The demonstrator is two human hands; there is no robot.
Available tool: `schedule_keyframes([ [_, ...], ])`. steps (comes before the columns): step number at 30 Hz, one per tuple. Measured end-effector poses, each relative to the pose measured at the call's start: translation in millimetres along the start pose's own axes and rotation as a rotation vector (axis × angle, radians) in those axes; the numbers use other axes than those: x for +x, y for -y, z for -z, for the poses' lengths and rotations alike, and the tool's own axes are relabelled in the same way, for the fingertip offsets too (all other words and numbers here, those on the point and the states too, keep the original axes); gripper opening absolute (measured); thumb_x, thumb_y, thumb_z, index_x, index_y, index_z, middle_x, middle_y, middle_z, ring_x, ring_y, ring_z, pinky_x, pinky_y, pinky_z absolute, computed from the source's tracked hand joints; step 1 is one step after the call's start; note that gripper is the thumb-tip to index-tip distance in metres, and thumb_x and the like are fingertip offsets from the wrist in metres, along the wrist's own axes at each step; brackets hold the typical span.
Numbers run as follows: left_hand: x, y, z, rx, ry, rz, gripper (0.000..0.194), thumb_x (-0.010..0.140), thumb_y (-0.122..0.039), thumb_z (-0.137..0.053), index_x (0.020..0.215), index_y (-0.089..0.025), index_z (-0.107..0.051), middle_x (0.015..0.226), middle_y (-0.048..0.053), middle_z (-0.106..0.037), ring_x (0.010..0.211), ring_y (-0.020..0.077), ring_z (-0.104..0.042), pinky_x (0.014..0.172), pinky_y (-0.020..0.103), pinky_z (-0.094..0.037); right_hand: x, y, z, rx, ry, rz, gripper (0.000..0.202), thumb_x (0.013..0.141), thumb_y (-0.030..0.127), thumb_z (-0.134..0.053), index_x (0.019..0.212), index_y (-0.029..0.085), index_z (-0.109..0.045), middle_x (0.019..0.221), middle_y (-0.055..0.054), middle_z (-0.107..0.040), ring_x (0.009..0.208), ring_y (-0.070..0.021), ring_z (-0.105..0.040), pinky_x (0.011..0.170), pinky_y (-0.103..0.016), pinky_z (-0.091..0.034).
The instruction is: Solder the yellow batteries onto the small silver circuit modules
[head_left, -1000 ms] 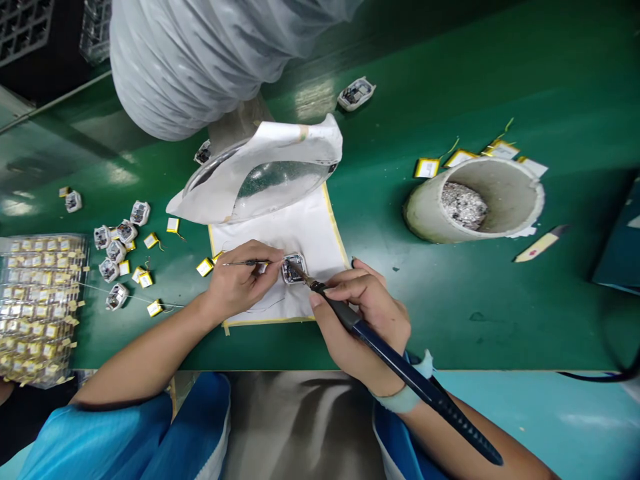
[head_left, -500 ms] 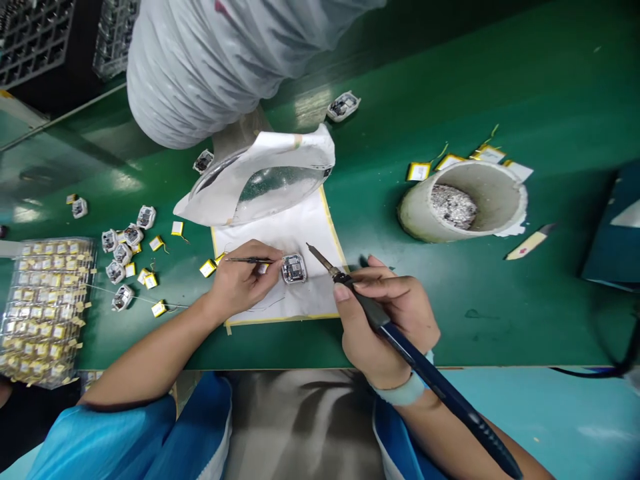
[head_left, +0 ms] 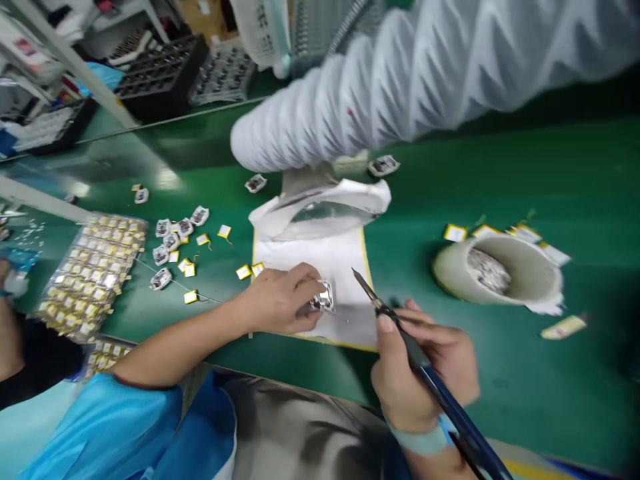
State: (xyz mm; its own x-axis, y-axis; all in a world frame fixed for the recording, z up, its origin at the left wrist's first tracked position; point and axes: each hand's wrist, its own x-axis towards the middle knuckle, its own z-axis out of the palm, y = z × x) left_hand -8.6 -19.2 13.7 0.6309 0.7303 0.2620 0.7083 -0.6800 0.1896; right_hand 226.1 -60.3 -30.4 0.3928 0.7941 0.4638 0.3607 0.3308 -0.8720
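My right hand is wrapped round a dark blue soldering iron, its metal tip pointing up and left over the white sheet. My left hand grips a small white-cased device at its left side, fingers curled over it. The device sits above the yellow-edged white sheet. Whether the thin tool is still in my left hand cannot be made out. Two small yellow-edged batteries lie just behind my left hand.
A grey ribbed hose with a clear hood hangs over the sheet. A pale cup stands right, near a knife. Left are several devices, a battery tray and a person's arm.
The view has swung left and up, showing more shelving. My left hand has turned over and closed its fingers on the device. My right hand still holds the iron.
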Motion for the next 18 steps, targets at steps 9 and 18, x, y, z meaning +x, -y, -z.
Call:
schedule_keyframes([
  [9,-56.0,132.0,70.1,0.024,-0.175,0.314,0.03,0.094,-0.031,-0.077,0.122,-0.022,-0.073,0.117,0.009,-0.081,0.108,0.0208,-0.08,0.091,0.03,-0.065,-5.7,-25.3,7.6,0.022,0.128,-0.112,0.044,0.093,0.059,-0.09,0.081,0.024,-0.067,0.082,-0.005,-0.079,0.078,-0.0259,-0.081,0.117,-0.073,-0.062],
  [18,27.4,222.1,69.1,0.222,0.317,0.516,0.052,0.095,-0.011,-0.059,0.143,-0.022,-0.077,0.16,0.011,-0.071,0.129,0.0288,-0.078,0.106,0.036,-0.059,-6.9,-31.9,2.1,0.024,0.083,-0.065,0.037,0.085,0.047,-0.098,0.083,0.026,-0.068,0.084,-0.004,-0.081,0.079,-0.0309,-0.083,0.113,-0.073,-0.064],
])
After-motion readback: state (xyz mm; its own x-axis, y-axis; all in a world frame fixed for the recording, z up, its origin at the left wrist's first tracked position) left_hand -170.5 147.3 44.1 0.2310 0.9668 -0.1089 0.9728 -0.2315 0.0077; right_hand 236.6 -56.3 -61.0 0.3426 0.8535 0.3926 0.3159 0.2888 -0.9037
